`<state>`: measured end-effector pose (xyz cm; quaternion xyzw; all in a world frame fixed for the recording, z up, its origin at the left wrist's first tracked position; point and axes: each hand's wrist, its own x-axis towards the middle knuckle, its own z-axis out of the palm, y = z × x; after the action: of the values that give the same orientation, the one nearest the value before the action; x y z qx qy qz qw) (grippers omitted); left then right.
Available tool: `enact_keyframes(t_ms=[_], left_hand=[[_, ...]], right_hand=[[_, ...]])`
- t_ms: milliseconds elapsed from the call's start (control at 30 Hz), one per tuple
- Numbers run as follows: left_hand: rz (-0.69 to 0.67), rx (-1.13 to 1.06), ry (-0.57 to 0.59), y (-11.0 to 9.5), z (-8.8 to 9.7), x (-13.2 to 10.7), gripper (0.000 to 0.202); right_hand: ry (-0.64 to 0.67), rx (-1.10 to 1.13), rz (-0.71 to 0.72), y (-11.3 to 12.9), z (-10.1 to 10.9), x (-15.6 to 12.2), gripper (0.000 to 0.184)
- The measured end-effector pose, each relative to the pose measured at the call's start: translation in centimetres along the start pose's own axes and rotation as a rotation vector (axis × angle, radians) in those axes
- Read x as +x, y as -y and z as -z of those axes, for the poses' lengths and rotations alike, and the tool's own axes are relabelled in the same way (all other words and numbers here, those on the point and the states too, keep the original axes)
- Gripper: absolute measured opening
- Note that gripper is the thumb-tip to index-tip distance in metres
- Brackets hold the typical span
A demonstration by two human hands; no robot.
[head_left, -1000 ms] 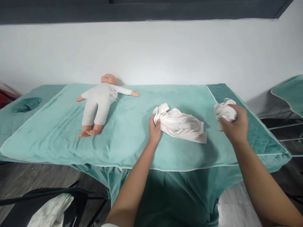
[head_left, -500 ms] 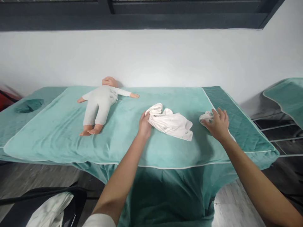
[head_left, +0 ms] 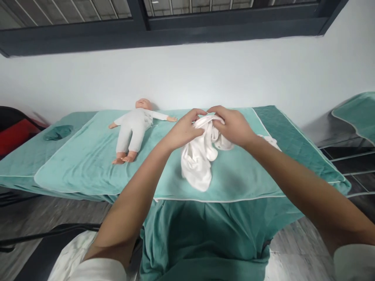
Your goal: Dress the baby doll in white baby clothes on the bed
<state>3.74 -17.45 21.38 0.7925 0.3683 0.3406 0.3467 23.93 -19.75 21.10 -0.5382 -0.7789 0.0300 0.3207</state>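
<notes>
A crumpled white baby garment [head_left: 197, 166] hangs in soft folds just over the green bed cover [head_left: 164, 175]. My right hand [head_left: 234, 125] pinches its gathered upper edge between thumb and fingers. From the other side my left hand [head_left: 186, 130] curls its fingers and thumb around the same bunched edge, close to the right hand. A second white cloth [head_left: 271, 141] lies on the cover to the right, partly hidden behind my right forearm. Farther left, a baby doll [head_left: 133, 127] in a white suit lies on its back with arms spread.
A white wall [head_left: 187, 74] and a dark window frame [head_left: 234, 27] stand behind the bed. Another green-covered piece [head_left: 357, 115] with metal bars is at the right. Lower left, white cloth [head_left: 70, 253] lies on a black chair. A red object [head_left: 17, 134] sits at far left.
My right hand has left the patterned cloth at the right and come to the white garment. My left hand has risen slightly; the garment now hangs between both hands. The view has shifted a little.
</notes>
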Motion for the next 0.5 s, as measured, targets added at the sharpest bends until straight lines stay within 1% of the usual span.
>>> enact_keyframes(t_ms=[33, 100, 167, 200, 300, 367, 433, 500], left_hand=[[-0.016, 0.116, -0.028, 0.4, 0.4, -0.3, 0.050], [-0.047, 0.304, -0.138, 1.4, 1.2, -0.7, 0.047], [-0.058, 0.384, -0.265, 2.4, 1.6, -1.0, 0.038], [-0.060, 0.387, -0.305, 2.8, 1.7, -1.1, 0.034], [-0.101, 0.373, -0.328, 2.8, 1.3, -1.1, 0.029], [-0.131, 0.415, -0.336, 2.2, 0.8, -1.1, 0.031], [-0.131, 0.480, -0.364, 1.4, 0.3, -1.3, 0.035], [-0.115, 0.536, -0.387, 0.9, 0.1, -1.5, 0.037]], right_hand=[[-0.035, -0.024, -0.009, -0.4, 0.6, 0.0, 0.037], [-0.099, -0.056, -0.050, -1.2, 1.5, -0.1, 0.033], [-0.105, -0.073, -0.118, -1.9, 2.0, -0.6, 0.030], [-0.077, -0.070, -0.142, -2.1, 1.9, -0.9, 0.028], [0.056, -0.044, -0.145, -2.1, 0.8, -1.8, 0.023], [0.127, -0.034, -0.125, -1.7, -0.2, -2.2, 0.026], [0.142, -0.062, -0.126, -1.4, -1.0, -2.3, 0.027], [0.101, -0.127, -0.136, -1.1, -1.3, -2.2, 0.020]])
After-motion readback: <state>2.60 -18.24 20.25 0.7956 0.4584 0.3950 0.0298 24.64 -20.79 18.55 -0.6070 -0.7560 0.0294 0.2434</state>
